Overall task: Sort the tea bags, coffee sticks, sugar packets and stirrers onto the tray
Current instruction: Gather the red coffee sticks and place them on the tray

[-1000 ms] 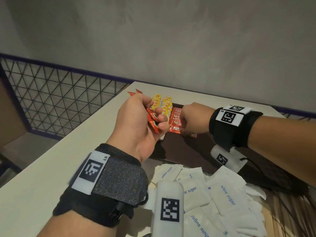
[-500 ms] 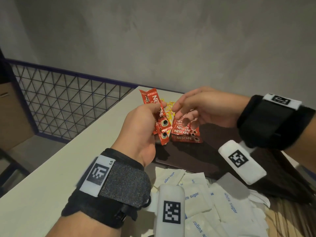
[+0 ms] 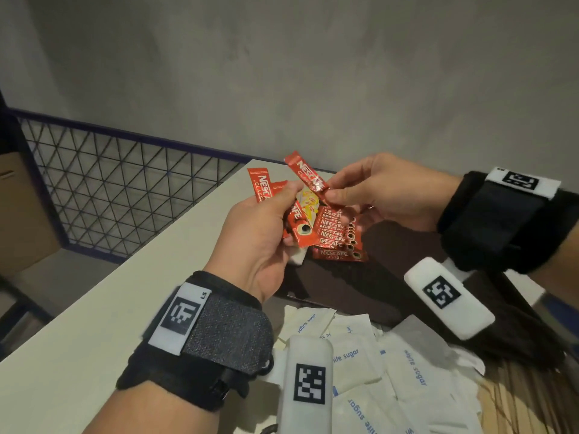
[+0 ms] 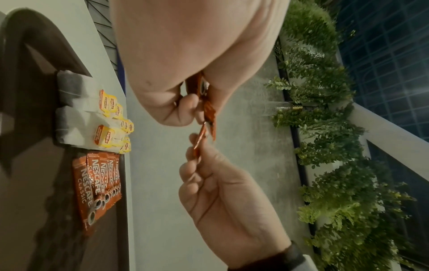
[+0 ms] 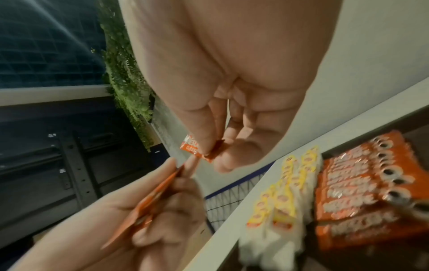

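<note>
My left hand [image 3: 266,223] is raised above the dark tray [image 3: 388,277] and grips a small bunch of red coffee sticks [image 3: 264,189]. My right hand [image 3: 369,192] pinches one red coffee stick [image 3: 308,178] by its lower end, just beside the left thumb. On the tray lies a row of coffee sticks [image 3: 336,236], also in the left wrist view [image 4: 97,185] and the right wrist view [image 5: 362,188]. Yellow-tagged tea bags [image 4: 111,119] lie beside them on the tray, mostly hidden behind my hands in the head view.
A heap of white sugar packets [image 3: 369,368] lies on the pale table [image 3: 94,324] in front of the tray. A wire mesh railing [image 3: 109,183] runs along the table's left side. A grey wall stands behind.
My right hand left the row on the tray, rose to the left hand and took hold of one coffee stick from its bunch, which has fanned out.
</note>
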`<action>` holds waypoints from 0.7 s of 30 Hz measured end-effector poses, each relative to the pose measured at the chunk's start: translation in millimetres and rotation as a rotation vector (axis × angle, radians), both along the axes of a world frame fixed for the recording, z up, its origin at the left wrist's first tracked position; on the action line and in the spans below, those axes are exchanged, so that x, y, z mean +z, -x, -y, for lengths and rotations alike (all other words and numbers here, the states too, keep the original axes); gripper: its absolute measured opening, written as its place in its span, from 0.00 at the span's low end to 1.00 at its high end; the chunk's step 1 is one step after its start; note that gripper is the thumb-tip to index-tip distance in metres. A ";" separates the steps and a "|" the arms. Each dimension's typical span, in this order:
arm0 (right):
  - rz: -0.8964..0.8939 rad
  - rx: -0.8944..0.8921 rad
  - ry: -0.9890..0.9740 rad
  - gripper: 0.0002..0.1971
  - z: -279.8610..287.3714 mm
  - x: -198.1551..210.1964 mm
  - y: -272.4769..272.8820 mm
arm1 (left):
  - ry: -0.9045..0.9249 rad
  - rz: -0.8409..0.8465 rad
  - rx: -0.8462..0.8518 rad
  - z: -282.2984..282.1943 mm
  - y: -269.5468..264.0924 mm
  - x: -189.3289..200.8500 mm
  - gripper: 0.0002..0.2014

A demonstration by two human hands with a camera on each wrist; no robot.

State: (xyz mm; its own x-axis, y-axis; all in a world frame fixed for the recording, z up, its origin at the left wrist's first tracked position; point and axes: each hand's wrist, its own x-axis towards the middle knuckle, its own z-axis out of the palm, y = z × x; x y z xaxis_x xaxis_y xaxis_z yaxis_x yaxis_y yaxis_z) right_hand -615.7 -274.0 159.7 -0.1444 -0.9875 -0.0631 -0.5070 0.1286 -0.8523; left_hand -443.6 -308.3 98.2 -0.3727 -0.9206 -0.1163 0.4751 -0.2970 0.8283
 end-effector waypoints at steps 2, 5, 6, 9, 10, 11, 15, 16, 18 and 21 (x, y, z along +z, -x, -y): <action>-0.252 -0.043 -0.010 0.04 5.3 -7.0 19.2 | -0.007 0.009 0.044 2.8 -2.5 -0.8 0.11; -0.508 0.060 -0.226 0.05 8.3 -26.0 43.4 | -0.024 0.006 0.070 6.8 -4.5 -1.4 0.06; -0.536 0.104 -0.303 0.05 8.8 -32.8 47.7 | -0.026 0.003 0.068 7.3 -4.7 -1.5 0.05; -0.619 0.153 -0.372 0.08 15.1 -48.6 52.6 | -0.020 0.017 0.053 7.3 -3.1 -3.6 0.06; -0.646 0.160 -0.371 0.08 18.5 -51.9 52.6 | -0.018 0.018 0.047 7.0 -2.5 -4.1 0.07; -0.670 0.165 -0.369 0.08 21.7 -54.3 52.1 | -0.016 0.017 0.042 6.7 -1.9 -4.4 0.08; -0.772 0.159 -0.347 0.09 30.3 -55.1 50.8 | -0.019 0.021 0.041 6.7 -1.3 -4.3 0.09; -0.818 0.154 -0.345 0.10 30.8 -54.2 50.0 | -0.021 0.020 0.040 6.8 -1.5 -4.0 0.09; -0.939 0.141 -0.329 0.11 30.6 -52.2 46.4 | -0.021 0.021 0.037 6.6 -1.7 -2.9 0.09; -1.023 0.134 -0.255 0.13 30.5 -50.2 38.8 | -0.011 0.028 0.034 5.1 -1.5 -1.8 0.10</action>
